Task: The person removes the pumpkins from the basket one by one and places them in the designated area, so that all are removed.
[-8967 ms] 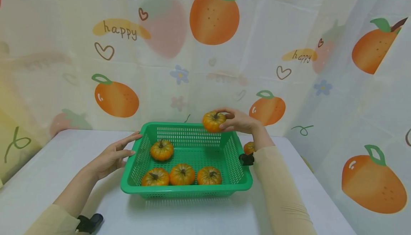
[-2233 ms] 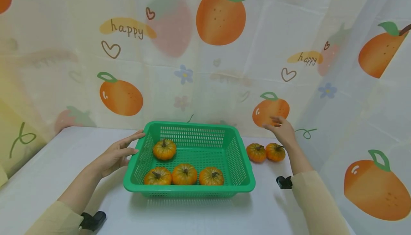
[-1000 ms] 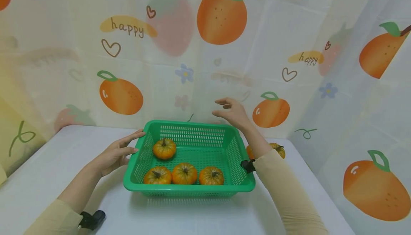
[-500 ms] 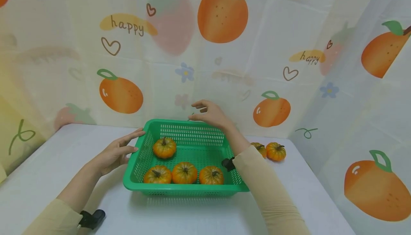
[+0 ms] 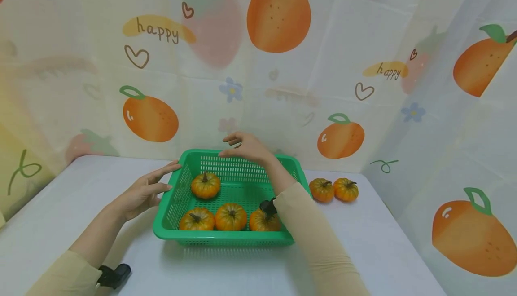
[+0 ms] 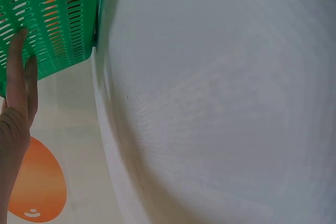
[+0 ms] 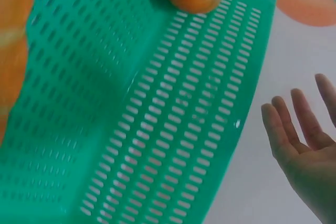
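The empty right hand (image 5: 248, 148), fingers parted, has swung from the two pumpkins (image 5: 322, 190) on the bench (image 5: 363, 242) to near the back rim of the basket (image 5: 222, 235), seemingly within reach of the four pumpkins (image 5: 231, 217) inside; the left hand's (image 5: 143, 192) straight fingers touch its side.

Pale fruit-patterned curtain (image 5: 258, 80), yellowish at far left, behind a white table (image 5: 371, 242)

Fruit-printed curtain (image 5: 258, 76) hangs behind white table (image 5: 226, 271)
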